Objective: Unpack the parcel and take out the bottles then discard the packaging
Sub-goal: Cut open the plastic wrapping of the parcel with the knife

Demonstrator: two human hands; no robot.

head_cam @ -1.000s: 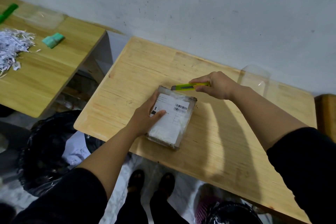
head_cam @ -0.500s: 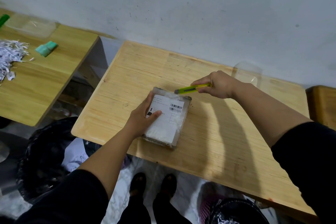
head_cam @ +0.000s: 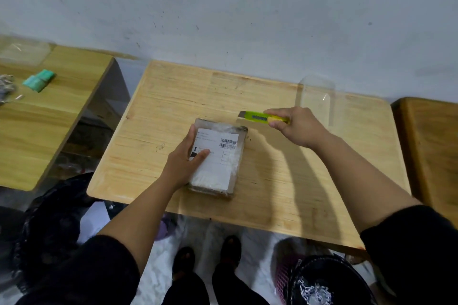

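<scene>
A small cardboard parcel wrapped in clear tape, with a white barcode label on top, lies flat on the wooden table. My left hand presses on its left side, thumb across the label. My right hand grips a yellow-green utility knife, held just beyond the parcel's far right corner with the blade end pointing left. The blade sits apart from the box. No bottles are visible.
A clear plastic container stands at the table's back right. A second wooden table on the left carries a green packet and shredded paper. Black-lined bins sit on the floor at lower left and lower right.
My right hand has drawn the knife to the right and away from the parcel's far edge. The left hand keeps its hold on the parcel.
</scene>
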